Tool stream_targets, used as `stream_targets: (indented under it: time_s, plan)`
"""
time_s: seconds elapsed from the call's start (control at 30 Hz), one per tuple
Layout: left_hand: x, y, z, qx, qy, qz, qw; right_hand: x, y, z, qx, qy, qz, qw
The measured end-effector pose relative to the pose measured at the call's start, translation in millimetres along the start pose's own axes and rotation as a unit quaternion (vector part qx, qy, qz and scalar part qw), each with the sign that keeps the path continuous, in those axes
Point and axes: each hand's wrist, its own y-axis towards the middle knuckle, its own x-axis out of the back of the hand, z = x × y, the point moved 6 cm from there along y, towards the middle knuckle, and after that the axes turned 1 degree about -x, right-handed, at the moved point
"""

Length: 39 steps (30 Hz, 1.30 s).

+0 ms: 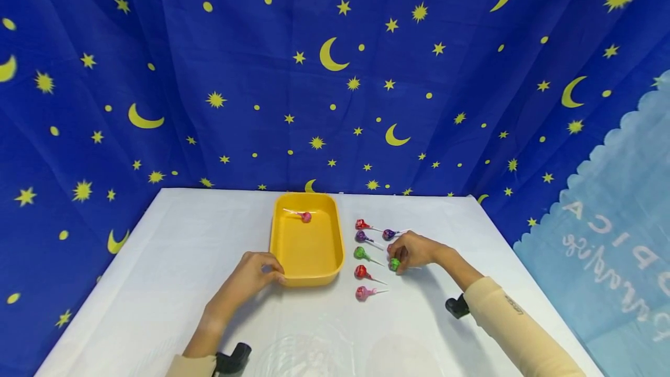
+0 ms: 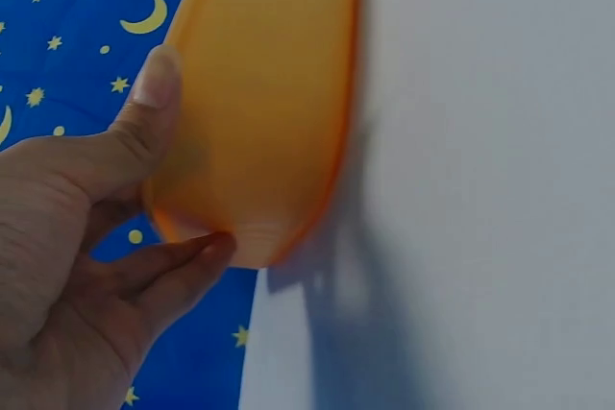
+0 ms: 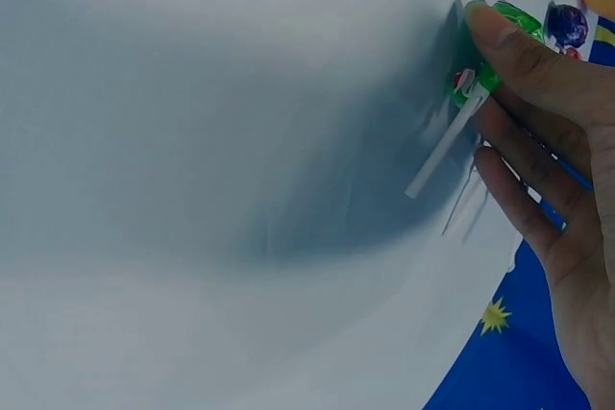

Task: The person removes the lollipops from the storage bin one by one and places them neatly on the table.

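Observation:
A yellow tray (image 1: pixel 307 277) lies on the white table with one pink lollipop (image 1: pixel 306 217) inside it. My left hand (image 1: pixel 255 275) grips the tray's near left corner, the thumb (image 2: pixel 159 84) on one side of the wall and the fingers on the other. To the right of the tray, my right hand (image 1: pixel 416 251) pinches a green lollipop (image 3: pixel 519 18) by its wrapped head, between thumb and fingers. Its white stick (image 3: pixel 442 151) points back toward the wrist. Another lollipop, reddish, is mostly hidden behind the right hand in the head view.
A column of lollipops stands between tray and right hand: red (image 1: pixel 361 224), purple (image 1: pixel 360 237), green (image 1: pixel 360 252), a second red (image 1: pixel 361 271) and pink (image 1: pixel 362 292). Another purple lollipop (image 1: pixel 388 234) lies just beyond the right hand. A starry blue curtain (image 1: pixel 293 86) hangs behind the table.

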Motion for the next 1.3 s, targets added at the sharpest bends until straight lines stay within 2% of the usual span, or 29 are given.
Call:
stream_targets:
  time_s: [0.27, 0.4, 0.7, 1.0, 1.17, 1.3]
  plan:
    - [7.6, -4.1, -9.2, -0.001, 0.021, 0.07, 0.9973, -0.3, 1.7, -0.7, -0.007, -0.001, 0.005, 1.0]
    - [9.7, -6.2, -11.8, 0.009, 0.026, 0.09, 0.9955, 1.2, 2.7, 0.1, -0.009, -0.003, 0.006, 1.0]
    - [10.7, -8.3, -15.0, 0.033, 0.042, 0.086, 0.9949, 2.0, 1.6, -3.1, -0.014, -0.006, 0.003, 1.0]
    - [9.6, -7.5, -16.2, 0.04, 0.046, 0.089, 0.9942, 4.3, 1.2, 0.4, -0.003, -0.005, 0.0, 1.0]
    - [6.7, -6.8, -14.8, 0.063, 0.044, 0.09, 0.993, 9.8, 1.3, -2.5, -0.023, -0.016, -0.007, 1.0]
    - [7.0, -8.1, -12.8, 0.081, 0.045, 0.088, 0.9918, 12.2, 5.7, -2.4, -0.022, -0.022, -0.007, 0.999]
